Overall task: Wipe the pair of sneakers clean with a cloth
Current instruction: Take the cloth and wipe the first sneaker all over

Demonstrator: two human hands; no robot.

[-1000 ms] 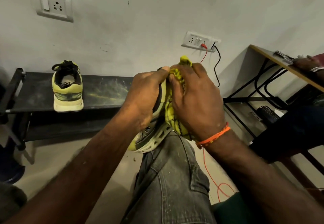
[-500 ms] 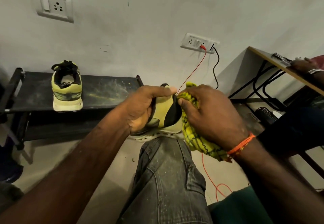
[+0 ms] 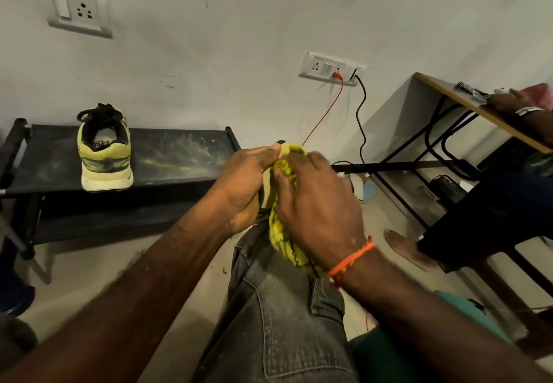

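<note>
- Head view: the left hand (image 3: 244, 186) curls around one sneaker (image 3: 267, 186), above the knee in grey jeans (image 3: 287, 307); the two hands hide almost all of this shoe, and only a pale yellow strip shows between them.
- The right hand (image 3: 317, 206) grips a yellow cloth (image 3: 282, 233) with black lines and presses it on the shoe; the cloth hangs down under the wrist, beside an orange thread bracelet (image 3: 351, 258).
- The second sneaker (image 3: 104, 150) stands upright on a dusty black shoe rack (image 3: 179, 158) at the left, heel to the camera, well apart from the hands.
- On the wall behind, a socket plate (image 3: 329, 68) holds a red wire (image 3: 324, 113) and a black cable (image 3: 360, 119).
- At the right there is a wooden table (image 3: 466, 110), and another person's bare foot (image 3: 404, 246) rests on the floor.
</note>
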